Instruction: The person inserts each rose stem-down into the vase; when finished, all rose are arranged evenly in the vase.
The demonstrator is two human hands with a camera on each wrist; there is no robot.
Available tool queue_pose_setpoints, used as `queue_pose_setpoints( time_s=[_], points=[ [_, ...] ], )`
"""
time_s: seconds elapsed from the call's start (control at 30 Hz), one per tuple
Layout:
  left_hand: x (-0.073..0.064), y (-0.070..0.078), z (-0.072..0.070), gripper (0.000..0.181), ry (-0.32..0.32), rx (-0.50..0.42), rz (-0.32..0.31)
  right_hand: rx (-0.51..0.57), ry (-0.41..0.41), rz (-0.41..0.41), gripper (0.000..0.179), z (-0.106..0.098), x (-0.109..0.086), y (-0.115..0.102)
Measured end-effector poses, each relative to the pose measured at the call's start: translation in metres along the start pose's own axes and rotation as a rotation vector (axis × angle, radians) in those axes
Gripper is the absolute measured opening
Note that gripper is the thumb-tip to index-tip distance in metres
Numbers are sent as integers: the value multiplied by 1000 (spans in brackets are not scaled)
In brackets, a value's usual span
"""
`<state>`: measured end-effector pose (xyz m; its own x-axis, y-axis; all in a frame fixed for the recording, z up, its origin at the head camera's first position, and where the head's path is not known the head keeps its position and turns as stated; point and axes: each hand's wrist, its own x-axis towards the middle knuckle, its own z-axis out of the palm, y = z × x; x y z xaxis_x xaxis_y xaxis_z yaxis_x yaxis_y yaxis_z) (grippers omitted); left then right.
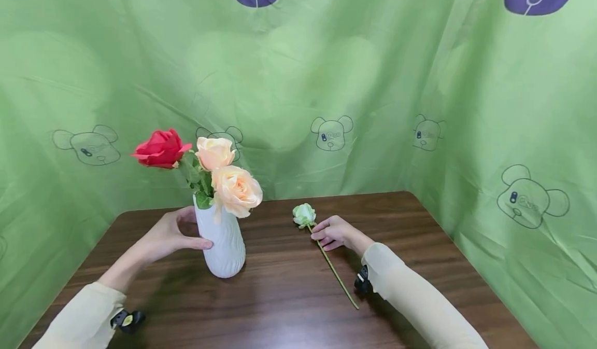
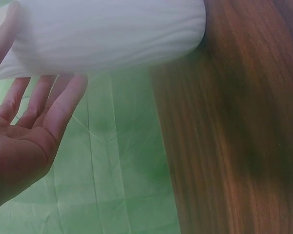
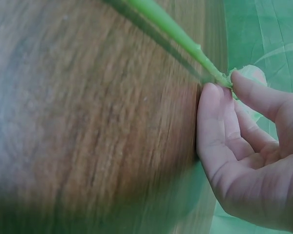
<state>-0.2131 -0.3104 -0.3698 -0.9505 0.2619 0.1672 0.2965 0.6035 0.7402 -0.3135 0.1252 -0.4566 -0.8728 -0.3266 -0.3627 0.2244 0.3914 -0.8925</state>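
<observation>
A white ribbed vase [image 1: 225, 250] stands on the left part of the table, holding a red rose [image 1: 161, 149] and two peach roses [image 1: 237, 189] with green leaves. My left hand [image 1: 169, 236] grips the vase near its upper part, thumb across the front and fingers around the far side. In the left wrist view, the fingertips meet the vase's wall [image 2: 122, 34]. To the right, a white rose [image 1: 304, 214] lies on the table with its long green stem angled toward me. My right hand [image 1: 337, 233] pinches that stem [image 3: 171, 31] just below the bloom, between thumb and fingers.
The brown wooden table [image 1: 280, 297] ends at a green curtain [image 1: 289, 89] with printed bear heads, which hangs behind it and along its sides. Each wrist, in a cream sleeve, has a small black device [image 1: 127, 320] strapped on.
</observation>
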Motion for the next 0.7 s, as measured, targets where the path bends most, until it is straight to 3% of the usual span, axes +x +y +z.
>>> queue_pose_setpoints(
  time_s=[0.4,0.7],
  points=[
    [-2,0,-3,74,4,-2,-28,17,-44,11,38,-1,3,-7],
    [0,2,-1,72,-3,8,-15,68,-56,16,42,-3,-11,-21]
  ],
)
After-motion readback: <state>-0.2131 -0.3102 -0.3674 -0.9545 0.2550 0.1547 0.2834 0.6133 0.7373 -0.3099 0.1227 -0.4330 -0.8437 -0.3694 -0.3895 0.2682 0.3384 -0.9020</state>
